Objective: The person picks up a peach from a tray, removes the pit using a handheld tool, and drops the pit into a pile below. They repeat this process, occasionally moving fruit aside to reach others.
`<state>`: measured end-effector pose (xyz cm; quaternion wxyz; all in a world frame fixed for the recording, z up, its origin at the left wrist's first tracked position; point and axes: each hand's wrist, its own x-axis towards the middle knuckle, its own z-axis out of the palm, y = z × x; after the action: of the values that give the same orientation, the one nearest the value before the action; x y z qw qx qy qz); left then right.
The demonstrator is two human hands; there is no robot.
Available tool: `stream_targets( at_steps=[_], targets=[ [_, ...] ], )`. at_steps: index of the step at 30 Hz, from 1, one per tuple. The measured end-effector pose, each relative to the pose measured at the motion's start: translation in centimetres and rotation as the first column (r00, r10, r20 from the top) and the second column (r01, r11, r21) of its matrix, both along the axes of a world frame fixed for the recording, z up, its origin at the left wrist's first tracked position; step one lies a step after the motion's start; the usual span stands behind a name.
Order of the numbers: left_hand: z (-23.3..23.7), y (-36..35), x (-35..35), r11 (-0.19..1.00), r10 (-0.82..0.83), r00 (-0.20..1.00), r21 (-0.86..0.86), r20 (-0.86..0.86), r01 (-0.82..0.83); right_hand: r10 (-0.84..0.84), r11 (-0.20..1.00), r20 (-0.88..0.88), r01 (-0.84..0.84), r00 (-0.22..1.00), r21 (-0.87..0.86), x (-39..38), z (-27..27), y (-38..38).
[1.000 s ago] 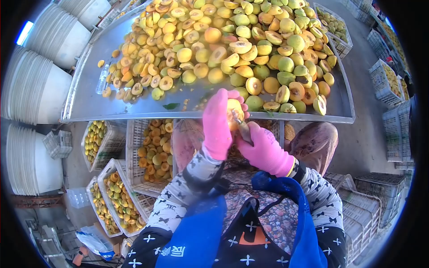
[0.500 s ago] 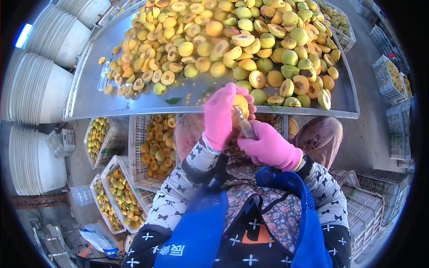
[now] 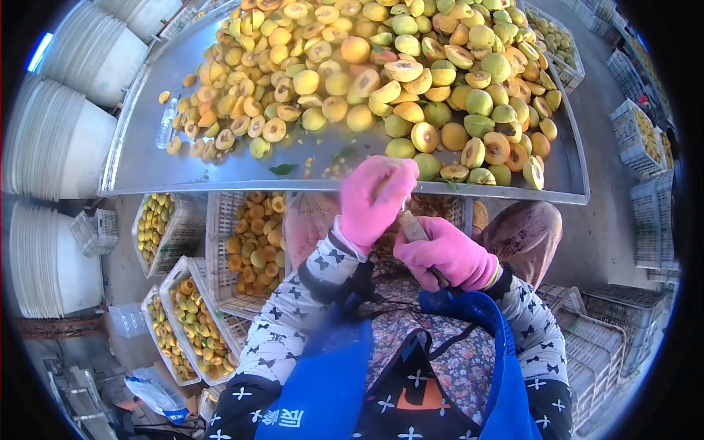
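My left hand [image 3: 372, 199], in a pink glove, is closed around a piece of yellow fruit, mostly hidden by the fingers, just in front of the metal table's near edge. My right hand [image 3: 449, 253], also pink-gloved, grips the handle of a small tool [image 3: 413, 227] whose metal end points up at the left hand. Beyond both hands, the metal table [image 3: 220, 174] bears a large pile of halved and whole yellow-green fruit [image 3: 323, 81]. A few small bits and green leaves [image 3: 283, 169] lie near its front edge.
Crates of fruit halves [image 3: 257, 246] stand below the table, with more crates [image 3: 204, 330] at the lower left. Stacked white tubs [image 3: 55, 257] line the left side. Grey crates [image 3: 587, 352] are stacked at the lower right. A clear bottle [image 3: 167, 125] lies on the table's left part.
My left hand has turned and closed over the fruit, hiding its cut face. The tool in my right hand has moved slightly down and away from the fruit.
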<state>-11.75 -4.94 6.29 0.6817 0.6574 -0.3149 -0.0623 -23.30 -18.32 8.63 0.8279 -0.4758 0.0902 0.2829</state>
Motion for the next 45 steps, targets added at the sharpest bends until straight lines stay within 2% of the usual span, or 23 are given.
stream_targets(
  at_steps=[1, 4, 5, 7, 13, 18, 21, 22, 23, 25, 26, 28, 29, 30, 31, 32, 35, 37, 39, 41, 43, 44, 45],
  targets=[
    [-0.3, 0.1, 0.4, 0.998, 0.002, 0.955, 0.058, 0.297, -0.02, -0.012, 1.0, 0.009, 0.012, 1.0, -0.025, 0.0, 0.0, 0.0],
    [-0.6, 0.2, 0.7, 0.993, -0.076, 0.988, 0.095, 0.136, 0.063, -0.041, 0.994, 0.021, 0.043, 0.999, -0.098, 0.0, 0.4, 0.5],
    [-0.3, 0.1, 0.7, 0.992, -0.128, 0.981, -0.009, -0.149, 0.128, -0.053, 0.99, 0.024, 0.055, 0.998, -0.126, -0.1, 0.5, 0.7],
    [0.7, 0.1, -0.2, 0.959, -0.274, 0.715, -0.241, -0.644, 0.151, -0.04, 0.989, 0.021, 0.043, 0.999, -0.14, 0.0, 0.5, 0.7],
    [0.3, 0.9, 1.0, 0.895, -0.431, 0.627, -0.216, -0.649, 0.391, 0.05, 0.998, -0.008, -0.051, 0.999, -0.045, -0.3, -1.0, 0.3],
    [-0.5, 2.6, 2.0, 0.871, -0.459, 0.62, -0.183, -0.636, 0.457, 0.12, 0.993, 0.02, -0.121, 0.993, 0.007, 0.7, -3.0, 1.3],
    [-0.3, 4.9, 2.0, 0.837, -0.283, 0.864, 0.332, -0.418, 0.435, 0.212, 0.976, -0.132, -0.203, 0.968, 0.079, 0.6, -2.8, 1.5],
    [-1.7, 5.6, 2.5, 0.836, -0.314, 0.931, 0.411, -0.184, 0.363, 0.309, 0.948, -0.103, -0.315, 0.945, -0.044, 0.6, -2.9, 1.2],
    [-2.4, 6.6, 2.7, 0.866, -0.239, 0.907, 0.346, -0.347, 0.36, 0.392, 0.92, -0.107, -0.392, 0.914, 0.022, 0.4, -2.8, 1.5],
    [-1.7, 8.6, 2.1, 0.935, -0.12, 0.767, 0.189, -0.63, 0.302, 0.395, 0.918, 0.087, -0.39, 0.914, -0.071, 0.5, -2.9, 2.5],
    [-0.4, 10.5, 1.6, 0.975, -0.111, 0.712, 0.063, -0.693, 0.214, 0.388, 0.905, -0.007, -0.382, 0.922, -0.187, 1.0, -2.5, 2.7],
    [-1.2, 16.0, 3.2, 0.933, 0.026, 0.932, 0.343, -0.363, 0.107, 0.279, 0.83, -0.215, -0.347, 0.936, -0.436, 1.0, -0.7, 2.2],
    [-0.6, 19.1, 3.4, 0.919, 0.163, 0.81, 0.384, -0.563, 0.083, 0.381, 0.711, 0.043, -0.264, 0.923, -0.652, 0.1, -3.5, 1.0],
    [1.0, 21.5, 3.7, 0.872, 0.33, 0.629, 0.483, -0.704, 0.083, 0.453, 0.561, 0.146, -0.154, 0.879, -0.813, -0.4, -4.9, 0.1],
    [-0.2, 23.0, 4.5, 0.847, 0.376, 0.8, 0.523, -0.469, -0.091, 0.544, 0.395, 0.216, -0.021, 0.811, -0.918, -0.8, -5.7, -0.5],
    [-1.8, 23.9, 5.2, 0.817, 0.417, 0.887, 0.509, -0.196, -0.272, 0.542, 0.355, 0.217, 0.012, 0.812, -0.935, -1.0, -6.3, -1.2],
    [-2.2, 21.6, 11.2, 0.618, 0.54, 0.823, 0.581, 0.176, -0.53, 0.514, 0.26, 0.204, 0.075, 0.833, -0.963, -0.2, -6.3, -2.6],
    [-5.0, 19.9, 16.5, 0.553, 0.546, 0.781, 0.569, 0.303, -0.608, 0.442, 0.239, 0.17, 0.067, 0.881, -0.969, 0.7, -4.7, -3.2],
    [-6.5, 18.8, 20.9, 0.457, 0.479, 0.842, 0.749, 0.247, -0.48, 0.454, 0.236, 0.238, 0.142, 0.859, -0.961, 0.3, -4.9, -4.9],
    [-7.4, 17.1, 22.0, 0.322, 0.413, 0.876, 0.861, 0.248, -0.395, 0.334, 0.158, 0.238, 0.195, 0.912, -0.968, 0.2, -4.3, -5.4],
    [-6.8, 16.1, 22.0, 0.154, 0.342, 0.882, 0.907, 0.325, -0.393, 0.282, 0.242, 0.178, 0.11, 0.943, -0.964, -0.2, -2.4, -5.0],
    [-6.6, 16.2, 20.9, 0.323, 0.33, 0.912, 0.878, 0.245, -0.353, 0.283, 0.319, 0.202, 0.107, 0.938, -0.942, -0.7, -1.9, -4.9],
    [-5.4, 15.9, 18.8, 0.644, 0.369, 0.919, 0.751, -0.138, -0.146, 0.28, 0.393, 0.227, 0.104, 0.933, -0.914, -1.3, -1.4, -4.8]
  ],
)
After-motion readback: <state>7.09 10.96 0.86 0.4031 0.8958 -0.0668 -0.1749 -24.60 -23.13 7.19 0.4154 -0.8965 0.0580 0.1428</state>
